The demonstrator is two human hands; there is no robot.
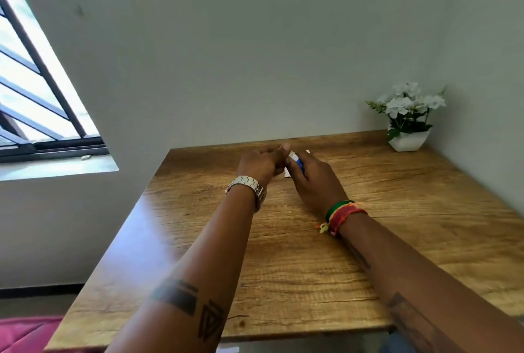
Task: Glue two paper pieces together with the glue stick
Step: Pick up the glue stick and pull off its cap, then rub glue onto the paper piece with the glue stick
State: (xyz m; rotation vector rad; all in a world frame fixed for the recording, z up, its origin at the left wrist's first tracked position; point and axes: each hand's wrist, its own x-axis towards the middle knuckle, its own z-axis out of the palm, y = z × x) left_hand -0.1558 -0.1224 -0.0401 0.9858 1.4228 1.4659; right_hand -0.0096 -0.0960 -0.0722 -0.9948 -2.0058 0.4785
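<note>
Both forearms bare, no sleeves. Left wrist: silver metal-link watch (246, 186); left forearm w/ black tattoos at lower centre of frame, a broken thick band (176, 296) plus nested triangle outline (210, 323). Right wrist, centre-right: stacked woven bracelets (343, 214) in green, red, orange w/ loose yellow-green thread ends; right forearm has faint dark tattoo marks (408, 315), blurred.

A wooden table (283, 267) with a marked grain fills the lower part of the view and stands against a plain pale wall (255, 40). In its far right corner sits a white pot (409, 141) holding white flowers (408, 104) with green leaves. To the left is a window (34, 91) with dark bars, bright outside. A small pale object (85, 157) lies on the sill. Red fabric (25, 334) shows at the bottom left.
</note>
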